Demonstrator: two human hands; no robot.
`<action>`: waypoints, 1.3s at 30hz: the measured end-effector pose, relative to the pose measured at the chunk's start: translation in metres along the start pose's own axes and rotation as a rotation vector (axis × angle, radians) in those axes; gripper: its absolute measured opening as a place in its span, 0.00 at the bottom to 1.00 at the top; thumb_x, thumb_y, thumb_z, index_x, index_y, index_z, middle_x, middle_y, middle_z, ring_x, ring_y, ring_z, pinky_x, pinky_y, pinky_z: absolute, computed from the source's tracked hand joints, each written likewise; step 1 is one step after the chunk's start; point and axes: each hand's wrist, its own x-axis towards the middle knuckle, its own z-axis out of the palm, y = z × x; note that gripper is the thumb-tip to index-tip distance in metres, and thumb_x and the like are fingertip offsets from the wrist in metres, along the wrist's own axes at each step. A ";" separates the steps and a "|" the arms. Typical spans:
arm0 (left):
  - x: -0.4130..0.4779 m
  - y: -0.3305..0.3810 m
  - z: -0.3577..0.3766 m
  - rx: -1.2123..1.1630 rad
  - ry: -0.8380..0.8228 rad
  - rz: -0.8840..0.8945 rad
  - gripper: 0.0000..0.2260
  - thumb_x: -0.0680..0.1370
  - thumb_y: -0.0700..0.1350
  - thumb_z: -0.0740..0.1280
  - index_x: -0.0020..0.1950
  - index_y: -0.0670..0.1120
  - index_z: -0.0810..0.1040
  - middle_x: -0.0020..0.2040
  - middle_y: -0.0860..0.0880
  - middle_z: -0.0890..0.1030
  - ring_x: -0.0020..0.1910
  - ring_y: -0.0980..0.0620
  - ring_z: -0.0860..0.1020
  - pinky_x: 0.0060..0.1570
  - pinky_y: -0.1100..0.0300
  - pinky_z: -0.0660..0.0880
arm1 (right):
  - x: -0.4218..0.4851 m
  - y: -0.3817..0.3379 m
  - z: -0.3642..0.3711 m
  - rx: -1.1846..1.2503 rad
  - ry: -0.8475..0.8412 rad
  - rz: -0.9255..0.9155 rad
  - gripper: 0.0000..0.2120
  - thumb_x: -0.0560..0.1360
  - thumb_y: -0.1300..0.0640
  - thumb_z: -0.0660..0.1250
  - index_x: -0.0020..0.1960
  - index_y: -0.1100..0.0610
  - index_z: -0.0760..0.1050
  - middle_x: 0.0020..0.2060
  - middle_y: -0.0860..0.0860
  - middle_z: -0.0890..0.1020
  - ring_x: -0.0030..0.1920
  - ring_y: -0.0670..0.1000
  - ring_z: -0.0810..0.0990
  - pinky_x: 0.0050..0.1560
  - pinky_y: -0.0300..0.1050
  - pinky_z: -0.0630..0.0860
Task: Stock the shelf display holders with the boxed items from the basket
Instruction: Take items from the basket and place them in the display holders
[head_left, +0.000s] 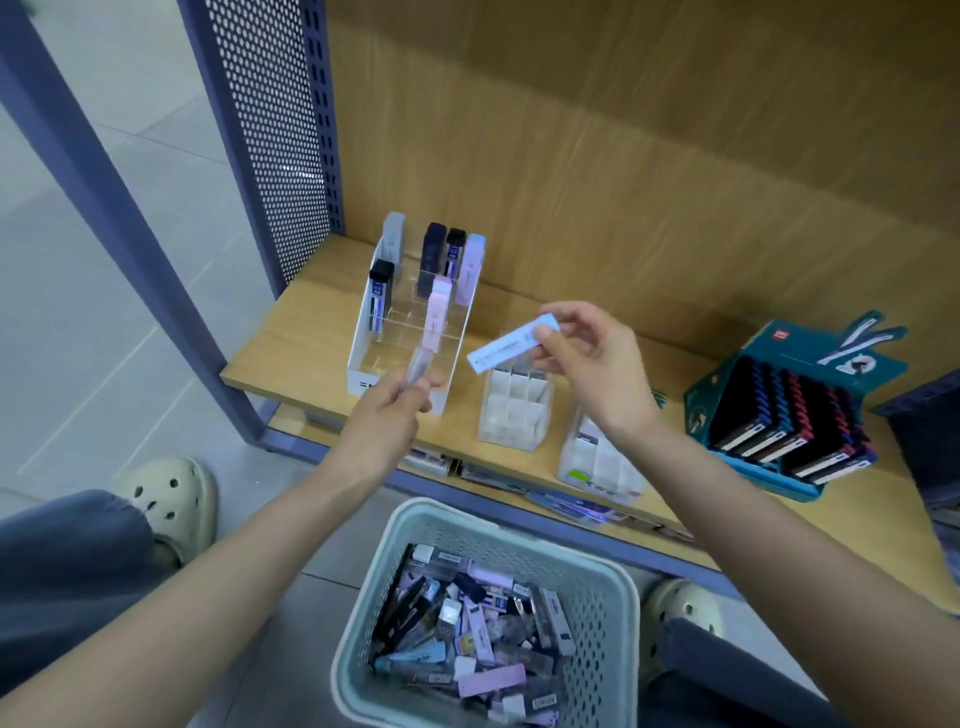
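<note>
**Wooden shelf, one box in each hand above the holders**

Wood makes up the shelf (291, 332) and its back wall, closed on the left by a perforated blue-grey metal panel (275, 130). Bare board runs behind the holders to the back wall and left to the shelf's front corner.

On the floor in front of the shelf stands the pale green basket (613, 597), filled with small boxes in pink, lilac, black and clear. A teal display carton (779, 374) of dark boxes sits at the shelf's right.

The tiered clear holder (363, 358) stands on the left part of the shelf. It holds a few upright boxes, among them a pink box (435, 317) and a black-capped box (379, 296). Its front compartments lie open. Just to its right, near the shelf's front edge, stands a small clear holder (511, 415) with gridded cells.

The left hand (387, 415) reaches forward, arm stretched, at the tiered holder's front wall. Its grip is clenched round a translucent grey box (418, 366), which points up and slightly right, just below the pink box.

The right hand (597, 364) is raised above the small holder, wrist bent. Its grip pinches one end of a light-blue box (511, 340) between thumb and fingertips. The box slants down to the left, in the air over the gap between the two holders.
</note>
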 end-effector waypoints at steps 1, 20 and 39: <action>0.005 -0.001 -0.004 0.007 0.012 0.009 0.11 0.82 0.44 0.55 0.48 0.52 0.76 0.37 0.51 0.70 0.25 0.55 0.62 0.24 0.66 0.62 | 0.012 -0.002 0.004 -0.060 0.020 -0.065 0.08 0.77 0.66 0.64 0.47 0.53 0.75 0.37 0.49 0.80 0.34 0.45 0.81 0.43 0.40 0.80; 0.040 -0.021 -0.037 -0.054 0.074 -0.007 0.08 0.82 0.42 0.58 0.43 0.50 0.65 0.37 0.51 0.74 0.21 0.60 0.67 0.23 0.68 0.65 | 0.113 0.030 0.076 -0.869 -0.138 -0.206 0.06 0.76 0.62 0.65 0.52 0.59 0.77 0.58 0.54 0.74 0.45 0.55 0.78 0.49 0.51 0.76; 0.028 -0.021 -0.036 0.165 -0.123 0.097 0.09 0.77 0.37 0.65 0.46 0.52 0.76 0.32 0.50 0.73 0.28 0.55 0.70 0.33 0.62 0.69 | 0.015 0.024 0.074 -0.550 -0.358 -0.268 0.11 0.81 0.56 0.56 0.57 0.59 0.73 0.50 0.50 0.73 0.50 0.46 0.72 0.51 0.34 0.65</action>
